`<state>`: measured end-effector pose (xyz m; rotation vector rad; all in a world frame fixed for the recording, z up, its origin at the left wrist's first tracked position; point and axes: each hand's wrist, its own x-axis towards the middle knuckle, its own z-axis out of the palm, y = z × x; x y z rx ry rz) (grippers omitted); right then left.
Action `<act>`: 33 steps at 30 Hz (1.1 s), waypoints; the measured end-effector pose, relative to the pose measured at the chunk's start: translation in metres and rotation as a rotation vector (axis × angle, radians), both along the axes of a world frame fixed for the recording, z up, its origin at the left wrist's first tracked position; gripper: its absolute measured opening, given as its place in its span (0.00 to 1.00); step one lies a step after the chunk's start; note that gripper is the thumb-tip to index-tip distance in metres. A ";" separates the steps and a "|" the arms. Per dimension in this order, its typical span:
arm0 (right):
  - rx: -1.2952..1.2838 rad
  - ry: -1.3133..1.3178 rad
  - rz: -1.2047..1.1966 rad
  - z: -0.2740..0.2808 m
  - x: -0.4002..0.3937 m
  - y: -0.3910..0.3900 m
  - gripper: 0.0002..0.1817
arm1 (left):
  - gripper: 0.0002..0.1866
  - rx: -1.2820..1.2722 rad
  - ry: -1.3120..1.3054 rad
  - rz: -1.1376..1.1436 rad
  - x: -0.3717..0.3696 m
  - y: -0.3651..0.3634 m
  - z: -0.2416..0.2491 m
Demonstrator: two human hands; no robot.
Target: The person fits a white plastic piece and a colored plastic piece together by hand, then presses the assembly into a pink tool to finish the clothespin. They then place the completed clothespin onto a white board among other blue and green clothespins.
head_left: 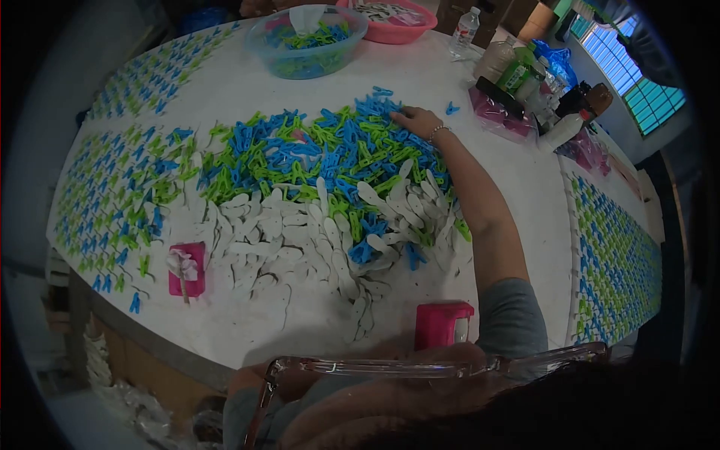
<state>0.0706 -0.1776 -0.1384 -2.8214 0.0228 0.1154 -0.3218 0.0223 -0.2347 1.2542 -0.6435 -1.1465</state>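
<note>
My right hand [418,122] reaches to the back of a large heap of blue and green plastic clips [352,150]. Its fingers are stretched out and slightly apart, with the tips on blue clips; nothing can be seen held in them. A bracelet circles the wrist. White flat pieces [300,232] lie along the near side of the heap, some mixed among the clips. My left hand does not show; only part of that arm is dimly seen at the bottom, behind clear-framed glasses [375,367].
Rows of clips [112,187] cover the table's left side, and more [615,262] stand at right. Pink boxes [187,270] [442,324] are near the front. Behind are a blue basin [307,64], a pink basin [397,31] and a bottle [465,31]. Bottles and bags crowd the back right.
</note>
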 end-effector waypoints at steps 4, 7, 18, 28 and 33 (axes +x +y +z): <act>0.103 0.120 0.216 0.029 -0.035 0.059 0.44 | 0.18 0.011 -0.079 -0.006 -0.011 0.012 0.004; 0.240 0.114 0.359 0.033 -0.048 0.074 0.42 | 0.18 0.020 -0.131 -0.020 -0.019 0.024 0.004; -0.116 -0.110 -0.408 -0.001 0.024 -0.074 0.48 | 0.18 0.007 -0.385 -0.042 0.063 0.059 -0.018; 0.476 0.088 0.038 -0.018 0.087 0.093 0.42 | 0.18 -0.026 -0.392 0.036 0.060 0.040 -0.056; 0.292 0.065 0.245 0.016 0.030 0.182 0.43 | 0.18 -0.028 -0.509 -0.124 0.050 0.047 -0.047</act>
